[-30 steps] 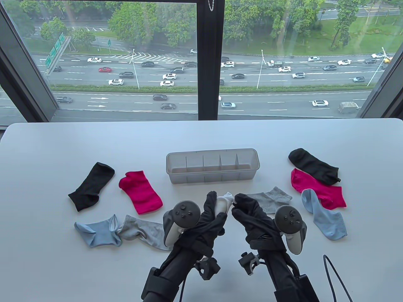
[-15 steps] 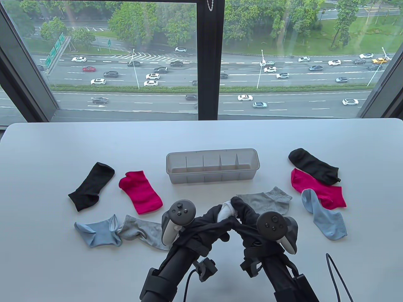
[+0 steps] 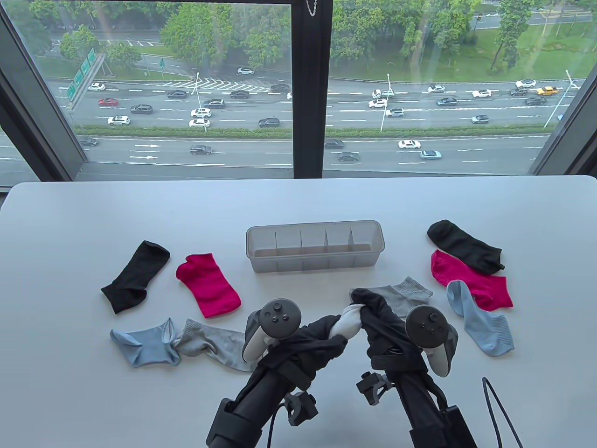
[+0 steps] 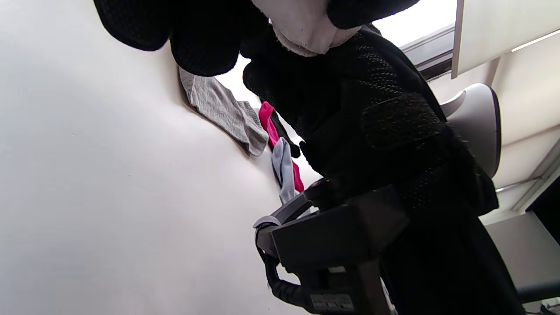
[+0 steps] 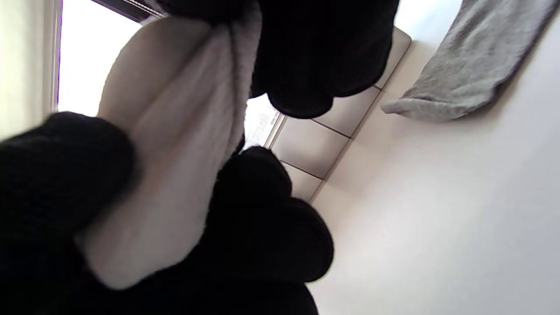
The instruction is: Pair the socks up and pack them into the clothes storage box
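Both gloved hands hold a white sock bundle just above the table's near middle. My left hand grips its lower end; my right hand curls over its top. In the right wrist view the white sock bundle fills the fingers. The clear storage box with several empty compartments stands just beyond. Loose socks lie around: black, pink, light blue and grey on the left; grey, black, pink and light blue on the right.
The white table ends at a window behind the box. A black cable loops at the near right edge.
Both hands have drawn back toward the near edge with the white socks and closed in together; the bundle now looks more rolled between them.
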